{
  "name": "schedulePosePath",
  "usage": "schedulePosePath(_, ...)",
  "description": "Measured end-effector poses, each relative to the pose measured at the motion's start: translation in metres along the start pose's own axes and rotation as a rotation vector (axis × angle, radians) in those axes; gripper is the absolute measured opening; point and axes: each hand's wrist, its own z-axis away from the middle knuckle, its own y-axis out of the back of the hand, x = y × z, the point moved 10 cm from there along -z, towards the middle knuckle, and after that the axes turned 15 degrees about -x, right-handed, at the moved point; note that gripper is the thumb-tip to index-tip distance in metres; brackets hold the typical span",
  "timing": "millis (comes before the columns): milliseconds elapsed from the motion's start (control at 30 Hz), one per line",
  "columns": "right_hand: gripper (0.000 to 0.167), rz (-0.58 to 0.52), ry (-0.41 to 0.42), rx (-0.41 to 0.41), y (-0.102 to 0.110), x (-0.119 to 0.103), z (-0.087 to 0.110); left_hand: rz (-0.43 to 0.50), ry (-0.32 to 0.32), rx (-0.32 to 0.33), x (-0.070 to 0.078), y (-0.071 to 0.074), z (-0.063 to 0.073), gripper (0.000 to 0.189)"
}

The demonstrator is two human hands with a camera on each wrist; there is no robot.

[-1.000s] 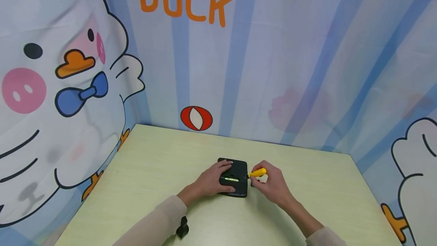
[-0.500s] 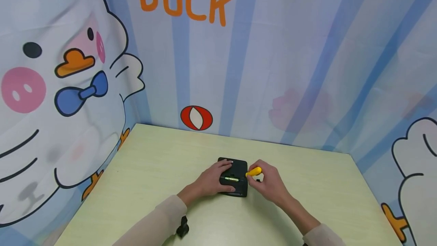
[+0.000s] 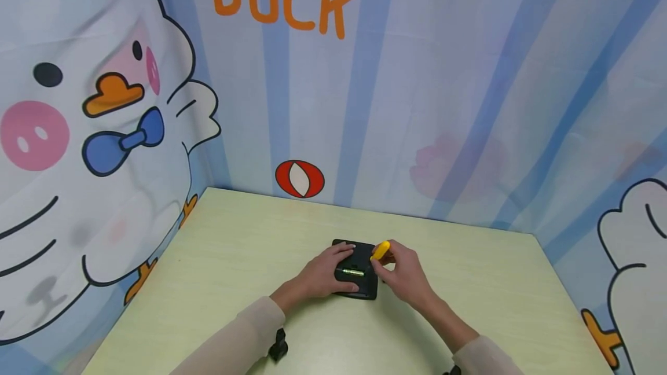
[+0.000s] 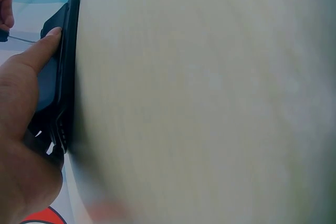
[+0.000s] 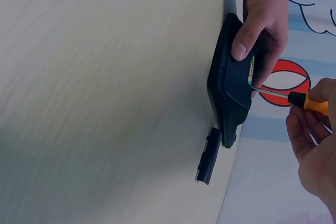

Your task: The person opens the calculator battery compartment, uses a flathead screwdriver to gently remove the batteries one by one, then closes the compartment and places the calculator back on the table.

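Observation:
A flat black device (image 3: 363, 259) lies on the table with a green-gold battery (image 3: 354, 272) in the slot on its upper face. My left hand (image 3: 325, 274) spreads over its left side, thumb and fingers pressing on the top face. My right hand (image 3: 405, 271) grips the yellow handle of a screwdriver (image 3: 381, 250) above the device's right edge. In the right wrist view, the metal shaft (image 5: 272, 92) reaches to the end of the battery. A small black battery cover (image 5: 209, 156) lies on the table beside the device.
The pale table (image 3: 250, 236) ends at a printed curtain (image 3: 323, 97) along the back and sides. Black straps (image 3: 278, 346) show at the wrists, by the light sleeves (image 3: 245, 328).
My right hand has moved left over the device's right edge. The screwdriver's handle has swung more upright. My left hand and the device stay in place.

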Motion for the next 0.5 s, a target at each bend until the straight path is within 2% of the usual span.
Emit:
schedulePosePath(233,0.018,-0.037,-0.044,0.036,-0.001,0.006,-0.001,-0.005,-0.003,-0.007,0.003,0.001,0.002,0.092)
schedulePosePath(500,0.02,-0.146,-0.14,0.065,-0.001,0.027,0.005,-0.006,0.001,-0.013,0.004,0.002,0.003,0.092)
